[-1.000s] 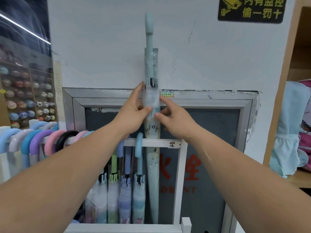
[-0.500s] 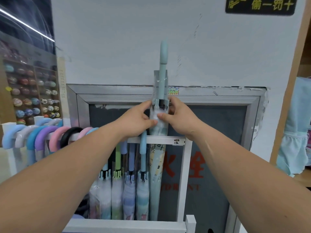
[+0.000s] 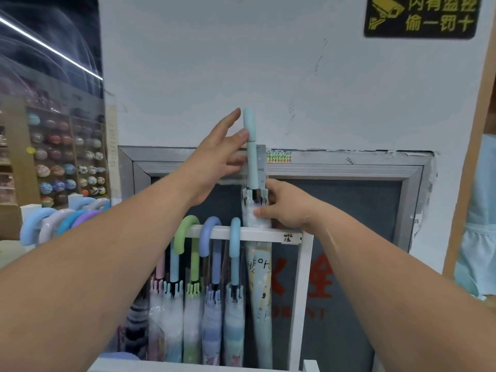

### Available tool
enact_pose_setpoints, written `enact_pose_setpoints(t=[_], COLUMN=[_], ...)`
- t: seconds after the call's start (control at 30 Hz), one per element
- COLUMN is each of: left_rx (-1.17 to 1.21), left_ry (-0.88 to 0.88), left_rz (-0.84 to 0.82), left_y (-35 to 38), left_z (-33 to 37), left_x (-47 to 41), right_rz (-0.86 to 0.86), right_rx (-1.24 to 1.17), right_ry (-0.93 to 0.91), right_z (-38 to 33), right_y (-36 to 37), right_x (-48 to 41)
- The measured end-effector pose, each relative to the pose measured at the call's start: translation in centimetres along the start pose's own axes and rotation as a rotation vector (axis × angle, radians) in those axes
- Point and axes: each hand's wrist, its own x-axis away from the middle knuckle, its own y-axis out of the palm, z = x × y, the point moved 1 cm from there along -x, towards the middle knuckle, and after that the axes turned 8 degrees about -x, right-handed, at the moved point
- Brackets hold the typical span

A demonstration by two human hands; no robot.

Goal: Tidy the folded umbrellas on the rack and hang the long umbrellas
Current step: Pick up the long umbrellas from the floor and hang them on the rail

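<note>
pale mint long umbrella (image 3: 257, 267) in clear wrap stands at the white rack rail's (image 3: 257, 233) right end; right hand (image 3: 281, 208) pinches its wrapped canopy top. left hand (image 3: 214, 159), fingers spread, brushes the straight handle. hanging step; next likely needs a firm grip on that handle.

The long umbrella (image 3: 259, 277) has a pale mint-blue handle and a light blue canopy printed with black lettering and small yellow figures. The rack (image 3: 304, 277) is white. The hooked handles on its bar run green (image 3: 185, 232), periwinkle blue (image 3: 209, 234), sky blue (image 3: 235, 234) — their canopies pastel, striped white and blue. The sign (image 3: 421, 16) is black with yellow characters.
</note>
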Motion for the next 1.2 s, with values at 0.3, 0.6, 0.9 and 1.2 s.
enact_pose_setpoints(t=[0.3,0.6,0.9,1.2], left_rx=[-0.063,-0.129,-0.282,-0.559], left_ry=[0.000,-0.004,-0.097,-0.138], left_rz=[-0.072,-0.178,-0.366,-0.555], left_y=[-0.1,0.7,1.1,2.0], left_z=[0.8,-1.0,-3.5,-4.7], left_x=[-0.1,1.1,2.9,3.6], right_rz=[-0.051,0.002,0.029,-0.101], right_rx=[0.214,0.089,0.000,0.025], right_ry=[0.004,0.000,-0.133,-0.073], right_z=[-1.1,-2.3,-3.1,-1.4], right_y=[-0.7,-2.9,-2.3,-1.4], right_x=[1.2,3.7,5.6,6.1])
